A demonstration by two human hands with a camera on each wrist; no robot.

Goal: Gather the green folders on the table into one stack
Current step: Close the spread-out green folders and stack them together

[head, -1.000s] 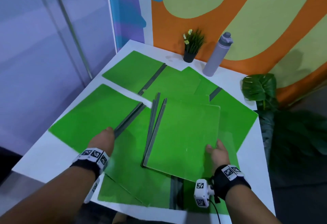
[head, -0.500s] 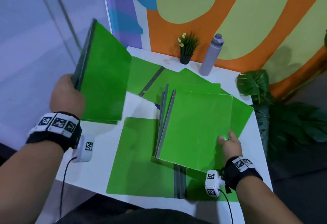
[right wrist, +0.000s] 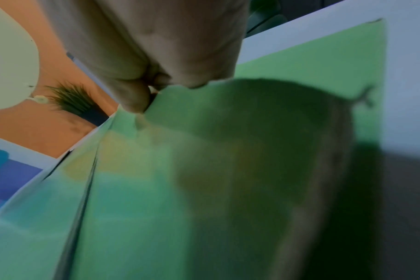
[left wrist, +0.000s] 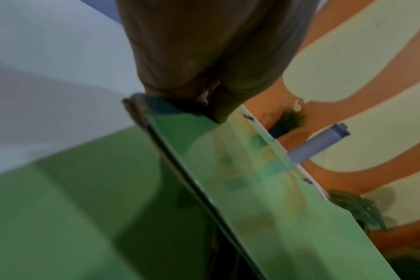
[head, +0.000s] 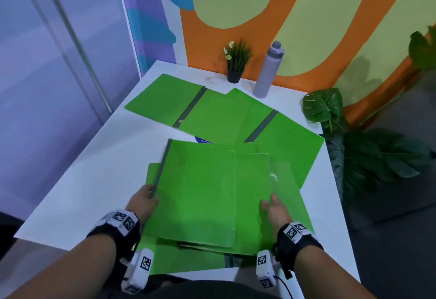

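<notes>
Low in the head view, both wrists wrapped in black bands with white marker tags. Left hand [head: 144, 202] curled round the grey spine edge of the top folder [head: 198, 192] at its lower left corner — thumb over the cover in the left wrist view [left wrist: 204, 62], the other fingers hidden beneath. Right hand [head: 273, 209] clamped on the right edge of the stack [head: 251, 180] of closed green folders, thumb on top and fingers tucked under, seen pinching in the right wrist view [right wrist: 151, 56]. Top folder laid on that stack, shifted a little to the left of the covers under it, near the centre of the frame. Beneath the stack, an open folder [head: 188, 261] spread flat on the white table [head: 82, 180], its grey spine showing at the lower middle.

Further up the frame, two more open folders lying flat and overlapping — one [head: 165, 103] toward the upper left of the table, the other [head: 290, 138] to the right, reaching the table's right edge. At the far edge by the painted wall, a small potted plant [head: 236, 62] just left of a grey water bottle [head: 269, 72]. Large-leafed plant [head: 323, 107] off the table's right corner.
</notes>
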